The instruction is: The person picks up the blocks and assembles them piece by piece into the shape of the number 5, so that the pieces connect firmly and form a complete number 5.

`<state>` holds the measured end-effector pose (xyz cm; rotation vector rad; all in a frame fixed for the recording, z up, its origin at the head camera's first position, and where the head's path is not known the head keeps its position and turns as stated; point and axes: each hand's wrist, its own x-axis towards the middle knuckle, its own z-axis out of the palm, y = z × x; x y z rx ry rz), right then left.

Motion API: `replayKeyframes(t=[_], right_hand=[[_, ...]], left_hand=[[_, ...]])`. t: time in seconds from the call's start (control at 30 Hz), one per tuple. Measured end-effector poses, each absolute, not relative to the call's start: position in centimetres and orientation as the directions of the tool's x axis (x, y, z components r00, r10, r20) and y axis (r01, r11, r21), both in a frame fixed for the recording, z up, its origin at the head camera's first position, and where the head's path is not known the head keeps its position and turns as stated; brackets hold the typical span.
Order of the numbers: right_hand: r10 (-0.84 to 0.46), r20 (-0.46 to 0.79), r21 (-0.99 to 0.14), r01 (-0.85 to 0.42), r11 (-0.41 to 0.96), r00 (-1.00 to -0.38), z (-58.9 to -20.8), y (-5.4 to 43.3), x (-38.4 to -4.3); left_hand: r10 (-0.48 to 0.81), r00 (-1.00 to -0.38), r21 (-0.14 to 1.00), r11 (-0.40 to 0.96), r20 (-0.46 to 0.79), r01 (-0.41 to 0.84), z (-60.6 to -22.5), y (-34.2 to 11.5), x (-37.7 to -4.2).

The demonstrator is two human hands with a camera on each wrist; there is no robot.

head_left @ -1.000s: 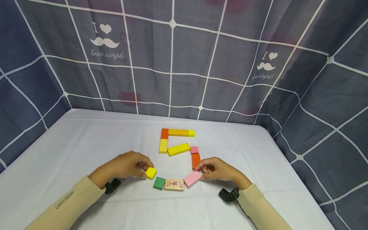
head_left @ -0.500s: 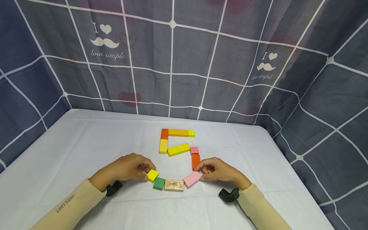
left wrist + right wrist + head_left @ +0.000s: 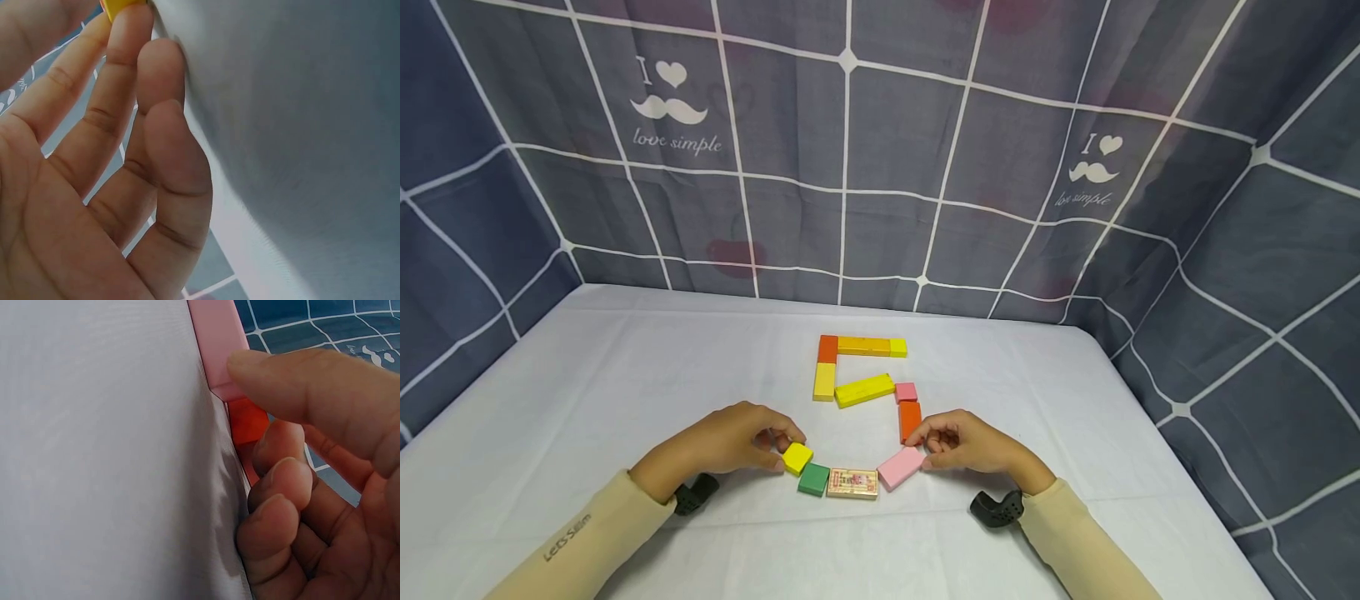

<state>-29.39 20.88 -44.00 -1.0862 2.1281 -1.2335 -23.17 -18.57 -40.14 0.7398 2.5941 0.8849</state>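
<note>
My left hand (image 3: 741,437) pinches a small yellow block (image 3: 797,458) between thumb and fingers, right at the corner of a green block (image 3: 814,479). In the left wrist view only a sliver of the yellow block (image 3: 117,9) shows at the top. My right hand (image 3: 966,442) holds a pink block (image 3: 901,468) by its right end. The right wrist view has the thumb on that pink block (image 3: 219,344) and the other fingers curled beside an orange block (image 3: 247,422). Between the green and pink blocks lies a patterned block (image 3: 852,483) with printed figures.
Farther back, a red block (image 3: 827,348), an amber bar (image 3: 863,346), a pale yellow block (image 3: 824,382) and a slanted yellow bar (image 3: 865,390) continue the row. A small pink block (image 3: 906,392) joins it. A grey checked curtain (image 3: 895,125) stands behind the white table (image 3: 647,350).
My left hand has moved slightly right and toward me, bringing the yellow block up to the green one. The right hand has kept its place at the pink block.
</note>
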Motion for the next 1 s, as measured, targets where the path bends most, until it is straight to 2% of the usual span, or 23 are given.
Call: replayKeyframes(t=[1.0], right_hand=[[-0.805,0.019,-0.875,-0.400,0.274,-0.593,-43.91,20.75,-29.08]], left_hand=[[0.597,-0.798,0.675,0.623,-0.083,0.396,-40.48,-18.90,-23.10]])
